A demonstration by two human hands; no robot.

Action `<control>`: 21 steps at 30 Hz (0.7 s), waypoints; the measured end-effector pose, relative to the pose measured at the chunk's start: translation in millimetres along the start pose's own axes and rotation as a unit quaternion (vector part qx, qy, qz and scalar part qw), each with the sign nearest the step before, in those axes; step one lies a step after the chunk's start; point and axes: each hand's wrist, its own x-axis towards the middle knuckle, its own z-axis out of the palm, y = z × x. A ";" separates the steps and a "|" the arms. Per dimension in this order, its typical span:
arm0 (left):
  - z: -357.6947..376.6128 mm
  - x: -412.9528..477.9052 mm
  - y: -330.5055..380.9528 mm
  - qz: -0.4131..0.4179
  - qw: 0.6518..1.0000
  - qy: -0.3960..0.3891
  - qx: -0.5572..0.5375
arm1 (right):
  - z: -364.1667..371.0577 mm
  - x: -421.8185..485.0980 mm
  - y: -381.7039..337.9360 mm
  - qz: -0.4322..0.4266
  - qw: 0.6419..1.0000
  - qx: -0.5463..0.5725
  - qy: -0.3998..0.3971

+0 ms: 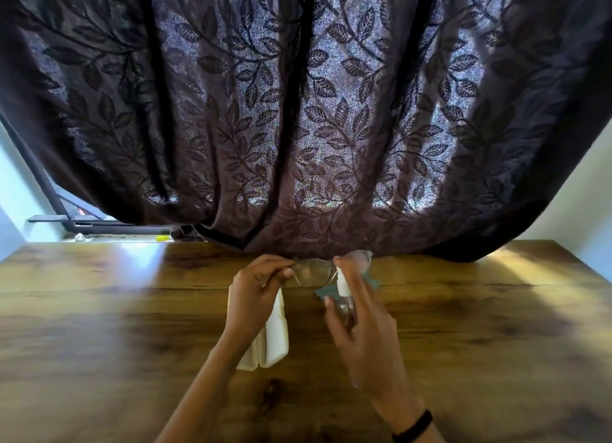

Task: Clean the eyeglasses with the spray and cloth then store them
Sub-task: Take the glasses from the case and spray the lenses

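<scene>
My left hand (256, 290) holds the thin-framed eyeglasses (313, 272) by their left end, lifted above the wooden table (116, 326). My right hand (356, 316) grips a small clear spray bottle with a white top (342, 285), its nozzle right beside the right lens, index finger on top. A teal cleaning cloth (326, 290) lies on the table under and behind the bottle, mostly hidden by my right hand. A white eyeglass case (275, 340) lies open on the table below my left hand, partly covered by my wrist.
A dark leaf-patterned curtain (298, 111) hangs down to the table's far edge, just behind my hands. A window sill with a small yellow item (163, 238) shows at the far left. A black band (414, 426) is on my right wrist.
</scene>
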 end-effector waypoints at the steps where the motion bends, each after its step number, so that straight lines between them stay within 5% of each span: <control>1: 0.7 -0.5 1.0 -0.002 1.000 -0.001 -0.002 | -0.3 0.1 -0.5 0.004 1.000 -0.008 -0.003; 21: -3.5 -3.0 4.0 0.003 1.000 0.005 0.004 | -29.9 2.5 37.3 0.065 0.993 -0.060 0.082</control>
